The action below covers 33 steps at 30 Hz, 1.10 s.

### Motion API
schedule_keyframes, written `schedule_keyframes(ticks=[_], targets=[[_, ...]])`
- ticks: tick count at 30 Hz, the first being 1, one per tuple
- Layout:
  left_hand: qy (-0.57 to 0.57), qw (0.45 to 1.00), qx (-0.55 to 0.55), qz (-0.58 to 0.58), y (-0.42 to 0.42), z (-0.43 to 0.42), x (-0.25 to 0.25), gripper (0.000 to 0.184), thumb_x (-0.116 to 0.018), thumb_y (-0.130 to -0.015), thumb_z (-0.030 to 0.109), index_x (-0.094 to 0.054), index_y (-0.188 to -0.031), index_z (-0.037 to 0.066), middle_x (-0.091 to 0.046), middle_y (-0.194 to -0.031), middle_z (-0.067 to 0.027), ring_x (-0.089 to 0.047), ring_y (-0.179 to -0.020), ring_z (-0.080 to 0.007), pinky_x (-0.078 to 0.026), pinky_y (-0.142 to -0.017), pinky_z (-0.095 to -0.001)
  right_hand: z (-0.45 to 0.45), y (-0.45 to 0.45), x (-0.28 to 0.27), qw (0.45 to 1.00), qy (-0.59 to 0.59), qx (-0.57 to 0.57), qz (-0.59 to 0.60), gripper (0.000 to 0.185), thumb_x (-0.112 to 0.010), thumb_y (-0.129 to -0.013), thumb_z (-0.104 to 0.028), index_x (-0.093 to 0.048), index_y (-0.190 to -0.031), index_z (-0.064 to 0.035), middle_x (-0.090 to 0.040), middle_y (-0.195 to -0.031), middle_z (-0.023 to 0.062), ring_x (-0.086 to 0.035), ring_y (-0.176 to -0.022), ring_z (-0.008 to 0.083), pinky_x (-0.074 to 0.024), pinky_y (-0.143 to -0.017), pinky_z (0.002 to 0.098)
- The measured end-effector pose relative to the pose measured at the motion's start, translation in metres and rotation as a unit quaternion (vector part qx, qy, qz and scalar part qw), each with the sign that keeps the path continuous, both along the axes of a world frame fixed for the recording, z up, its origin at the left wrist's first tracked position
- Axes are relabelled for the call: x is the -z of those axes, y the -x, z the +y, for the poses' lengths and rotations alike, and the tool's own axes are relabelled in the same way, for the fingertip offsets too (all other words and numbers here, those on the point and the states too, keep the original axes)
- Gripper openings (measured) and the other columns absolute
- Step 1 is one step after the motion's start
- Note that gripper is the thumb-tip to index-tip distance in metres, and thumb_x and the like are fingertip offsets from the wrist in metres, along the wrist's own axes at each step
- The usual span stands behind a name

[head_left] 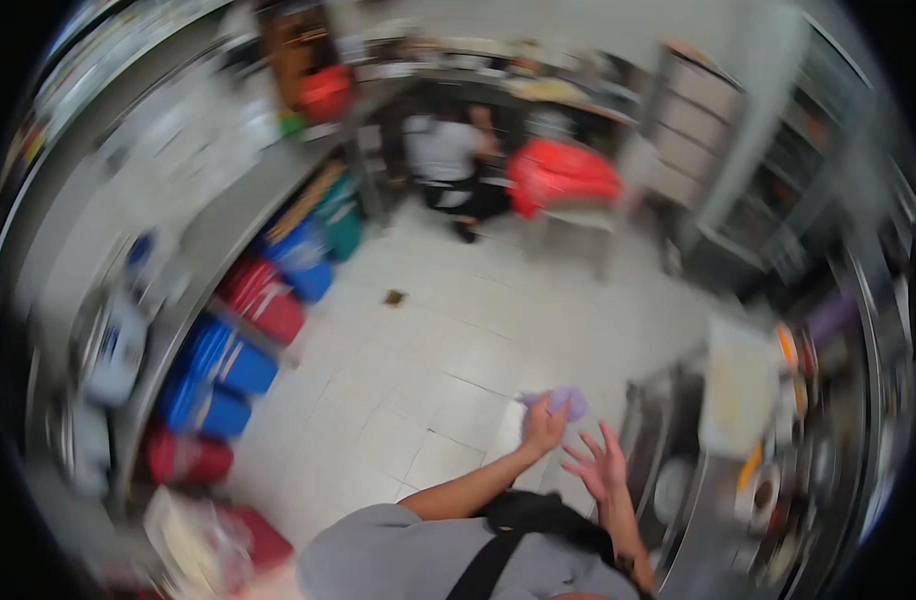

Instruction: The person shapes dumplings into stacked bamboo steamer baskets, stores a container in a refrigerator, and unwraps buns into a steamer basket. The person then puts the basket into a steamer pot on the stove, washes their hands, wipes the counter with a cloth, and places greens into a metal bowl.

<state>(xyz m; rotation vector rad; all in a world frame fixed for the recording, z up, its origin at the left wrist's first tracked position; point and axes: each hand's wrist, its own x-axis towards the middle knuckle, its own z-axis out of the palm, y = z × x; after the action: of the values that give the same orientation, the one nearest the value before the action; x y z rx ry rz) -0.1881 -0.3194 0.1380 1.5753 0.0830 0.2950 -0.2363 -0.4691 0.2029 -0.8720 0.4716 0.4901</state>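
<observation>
My left hand (pixel 544 430) is closed around a crumpled purple cloth (pixel 570 403), held out in front of my body above the tiled floor. Blur hides the cloth's finer detail. Close by on the right, my right hand (pixel 601 466) is raised with its fingers spread and nothing in it. A small gap separates it from the cloth.
Blue bins (pixel 208 375) and red bins (pixel 265 300) stand under the left steel counter (pixel 213 215). Ahead, a person (pixel 443 160) crouches beside a red bundle (pixel 563 178) on a stool. A worktop with a pale board (pixel 740 390) runs along my right.
</observation>
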Motion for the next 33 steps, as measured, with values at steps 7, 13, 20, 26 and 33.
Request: schedule_keyframes(ticks=[7, 13, 20, 26, 33], targets=[[-0.280, 0.799, 0.532, -0.020, 0.042, -0.054, -0.057, 0.097, -0.069, -0.076, 0.020, -0.003, -0.146, 0.004, -0.014, -0.149, -0.0243, -0.011, -0.139, -0.0409, -0.015, -0.109, -0.0505, -0.064, 0.006, 0.046, 0.777, 0.563, 0.188, -0.211, 0.026, -0.058, -0.079, -0.007, -0.052, -0.104, -0.0056, -0.060, -0.087, 0.0107, -0.059, -0.079, 0.0207, -0.0503, -0.070, 0.0330], [-0.187, 0.838, 0.493, 0.141, -0.036, -0.015, -0.026, 0.055, -0.065, -0.083, 0.017, -0.044, -0.132, 0.004, -0.046, -0.136, -0.0140, -0.050, -0.118, -0.0285, -0.047, -0.087, -0.0369, -0.212, 0.159, -0.020, 0.632, 0.667, 0.362, 0.156, 0.056, -0.065, -0.076, -0.014, -0.036, -0.123, -0.0065, -0.059, -0.098, 0.0235, -0.062, -0.084, 0.0378, -0.0512, -0.070, 0.0457], [-0.148, 0.771, 0.610, 0.111, -0.093, -0.090, -0.050, 0.050, -0.067, -0.082, 0.016, -0.049, -0.126, 0.001, -0.059, -0.120, -0.0090, -0.057, -0.105, -0.0188, -0.048, -0.083, -0.0308, -0.325, 0.162, 0.208, 0.437, 0.825, 0.096, 0.345, 0.048, -0.048, -0.083, -0.029, -0.051, -0.123, -0.0032, -0.046, -0.131, 0.0202, -0.034, -0.126, 0.0399, -0.0172, -0.106, 0.0527], [-0.198, 0.702, 0.682, -0.053, -0.094, -0.229, -0.099, 0.050, -0.070, -0.080, 0.021, -0.053, -0.125, 0.008, -0.059, -0.120, -0.0074, -0.057, -0.106, -0.0203, -0.049, -0.079, -0.0335, -0.267, -0.011, 0.125, 0.531, 0.830, 0.128, -0.112, 0.028, -0.058, -0.069, -0.009, -0.060, -0.097, -0.0032, -0.056, -0.104, 0.0213, -0.050, -0.100, 0.0370, -0.0423, -0.084, 0.0447], [-0.201, 0.719, 0.516, -0.421, -0.199, -0.297, -0.282, 0.044, -0.074, -0.073, 0.011, -0.058, -0.114, 0.009, -0.053, -0.118, -0.0093, -0.054, -0.102, -0.0198, -0.050, -0.067, -0.0253, -0.340, 0.179, 0.074, 0.532, 0.774, 0.302, 0.163, 0.034, -0.073, -0.061, -0.026, -0.061, -0.082, -0.0022, -0.062, -0.081, 0.0190, -0.061, -0.073, 0.0353, -0.0496, -0.065, 0.0427]])
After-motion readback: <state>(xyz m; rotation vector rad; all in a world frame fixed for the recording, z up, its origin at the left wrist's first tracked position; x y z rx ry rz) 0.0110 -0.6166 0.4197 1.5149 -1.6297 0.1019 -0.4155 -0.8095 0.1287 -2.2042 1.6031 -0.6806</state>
